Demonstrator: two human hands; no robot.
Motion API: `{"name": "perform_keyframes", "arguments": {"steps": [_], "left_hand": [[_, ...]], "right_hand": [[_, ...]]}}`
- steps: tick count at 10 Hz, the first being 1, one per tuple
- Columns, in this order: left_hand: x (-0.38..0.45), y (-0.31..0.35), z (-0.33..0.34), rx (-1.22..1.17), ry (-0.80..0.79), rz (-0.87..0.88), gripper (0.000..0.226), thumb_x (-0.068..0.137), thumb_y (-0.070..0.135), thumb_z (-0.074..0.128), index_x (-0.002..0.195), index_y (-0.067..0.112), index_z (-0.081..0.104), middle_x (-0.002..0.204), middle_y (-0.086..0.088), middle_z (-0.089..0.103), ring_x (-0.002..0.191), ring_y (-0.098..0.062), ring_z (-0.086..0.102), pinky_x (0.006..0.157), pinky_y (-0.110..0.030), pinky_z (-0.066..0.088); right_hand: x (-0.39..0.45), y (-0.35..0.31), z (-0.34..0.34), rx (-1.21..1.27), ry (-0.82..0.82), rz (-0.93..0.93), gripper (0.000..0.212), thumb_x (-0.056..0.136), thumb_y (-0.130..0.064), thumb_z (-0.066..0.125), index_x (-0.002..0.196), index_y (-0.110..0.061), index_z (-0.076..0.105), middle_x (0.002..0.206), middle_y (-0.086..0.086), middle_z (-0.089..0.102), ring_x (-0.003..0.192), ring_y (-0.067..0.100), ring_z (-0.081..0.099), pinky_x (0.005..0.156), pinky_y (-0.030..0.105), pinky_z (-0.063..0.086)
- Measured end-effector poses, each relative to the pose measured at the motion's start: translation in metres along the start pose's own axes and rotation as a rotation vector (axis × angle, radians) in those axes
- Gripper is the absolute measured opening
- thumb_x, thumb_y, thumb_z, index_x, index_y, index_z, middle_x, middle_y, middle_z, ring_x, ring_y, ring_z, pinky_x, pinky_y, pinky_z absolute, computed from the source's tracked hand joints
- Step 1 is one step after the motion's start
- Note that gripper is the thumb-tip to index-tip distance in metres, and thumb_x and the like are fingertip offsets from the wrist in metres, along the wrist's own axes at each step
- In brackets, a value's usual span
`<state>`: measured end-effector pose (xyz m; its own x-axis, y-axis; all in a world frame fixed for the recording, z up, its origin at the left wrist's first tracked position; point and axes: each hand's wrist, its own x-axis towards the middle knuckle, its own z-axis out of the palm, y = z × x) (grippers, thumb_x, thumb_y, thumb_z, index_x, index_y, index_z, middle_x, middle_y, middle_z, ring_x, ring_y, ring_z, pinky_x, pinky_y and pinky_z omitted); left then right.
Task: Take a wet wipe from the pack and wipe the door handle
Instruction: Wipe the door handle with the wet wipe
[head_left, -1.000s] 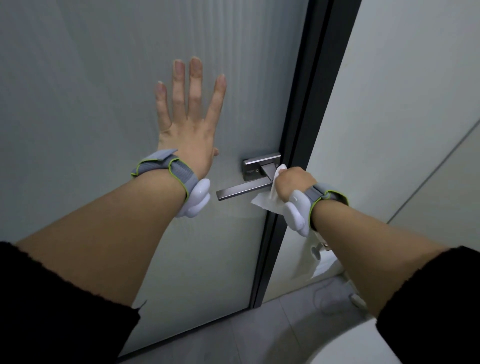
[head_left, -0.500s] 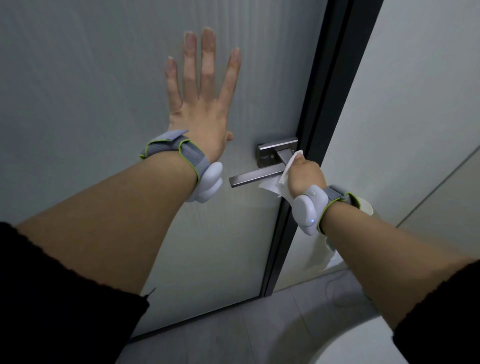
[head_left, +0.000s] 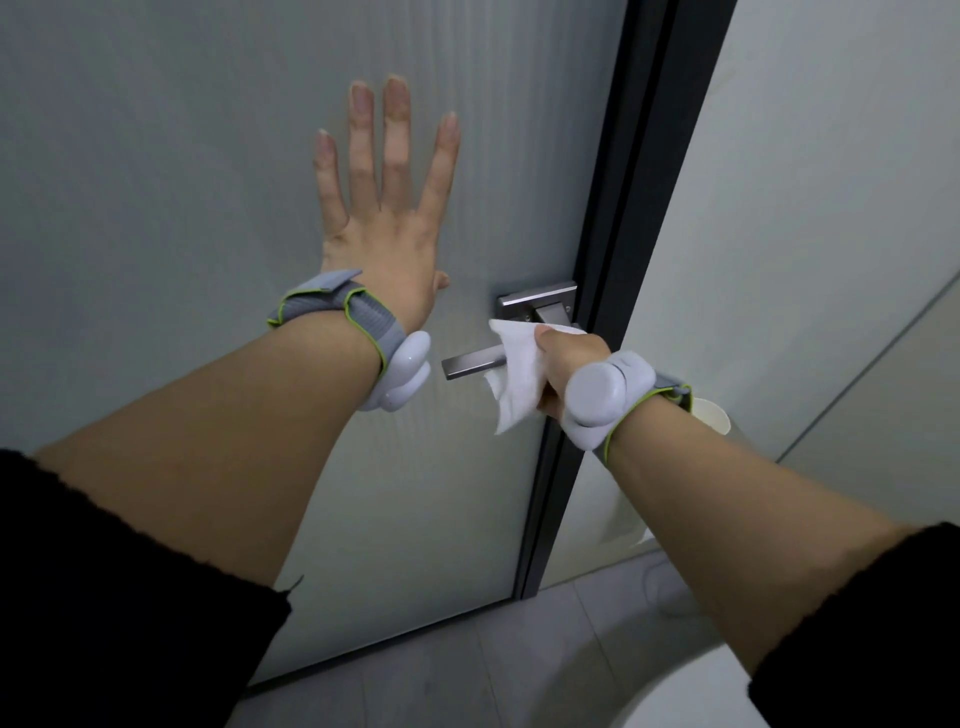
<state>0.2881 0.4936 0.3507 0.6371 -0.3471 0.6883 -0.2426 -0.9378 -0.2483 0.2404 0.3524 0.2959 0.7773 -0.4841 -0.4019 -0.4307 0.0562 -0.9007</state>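
Observation:
A brushed-metal lever door handle (head_left: 470, 361) sits on a pale frosted door (head_left: 208, 156), with its square plate (head_left: 524, 301) just above. My right hand (head_left: 563, 358) is closed around a white wet wipe (head_left: 517, 374) and presses it over the lever near the pivot. The wipe hangs below the lever. My left hand (head_left: 384, 218) lies flat on the door panel, fingers spread, up and to the left of the handle. The pack is not in view.
A dark door frame (head_left: 618, 260) runs down just right of the handle, with a pale wall (head_left: 831, 208) beyond. A white paper roll (head_left: 714, 415) shows behind my right wrist. Grey floor tiles (head_left: 467, 665) and a white rounded fixture (head_left: 685, 696) lie below.
My right hand has slid the wipe leftward along the lever, from the pivot end onto the bar, and now covers more of it. The left hand stays flat on the door.

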Motion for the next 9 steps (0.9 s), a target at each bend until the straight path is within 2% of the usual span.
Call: {"name": "perform_keyframes", "arguments": {"steps": [2,4,6,9], "left_hand": [[0.000,-0.001,0.004,0.001,0.038,0.014,0.126,0.056,0.045,0.084,0.151,0.019,0.005,0.156,-0.026,0.013,0.141,-0.048,0.014,0.111,-0.060,0.008],[0.000,-0.001,0.003,0.011,0.021,0.009,0.125,0.057,0.046,0.082,0.151,0.019,0.004,0.157,-0.025,0.012,0.142,-0.047,0.013,0.112,-0.059,0.009],[-0.001,-0.002,0.005,0.010,0.025,0.014,0.123,0.059,0.047,0.081,0.151,0.020,0.004,0.157,-0.024,0.012,0.142,-0.046,0.013,0.113,-0.059,0.010],[-0.002,-0.004,0.005,0.018,0.033,0.023,0.122,0.061,0.048,0.080,0.151,0.020,0.003,0.158,-0.022,0.012,0.143,-0.045,0.013,0.113,-0.058,0.010]], "right_hand": [[0.002,0.007,0.011,0.052,-0.068,0.004,0.055,0.088,-0.031,0.054,0.126,0.008,0.046,0.132,0.030,0.053,0.121,0.045,0.052,0.104,0.054,0.044],[0.012,0.001,0.000,0.101,-0.019,0.015,0.056,0.090,-0.030,0.053,0.129,0.009,0.043,0.137,0.030,0.049,0.126,0.045,0.048,0.107,0.053,0.041],[0.005,0.007,0.014,0.127,-0.093,0.027,0.061,0.086,-0.029,0.060,0.131,0.006,0.041,0.137,0.027,0.049,0.125,0.043,0.049,0.106,0.052,0.042],[0.010,0.005,0.011,0.255,-0.037,0.031,0.056,0.090,-0.024,0.057,0.133,0.006,0.037,0.141,0.026,0.046,0.127,0.042,0.048,0.106,0.050,0.043]]}}
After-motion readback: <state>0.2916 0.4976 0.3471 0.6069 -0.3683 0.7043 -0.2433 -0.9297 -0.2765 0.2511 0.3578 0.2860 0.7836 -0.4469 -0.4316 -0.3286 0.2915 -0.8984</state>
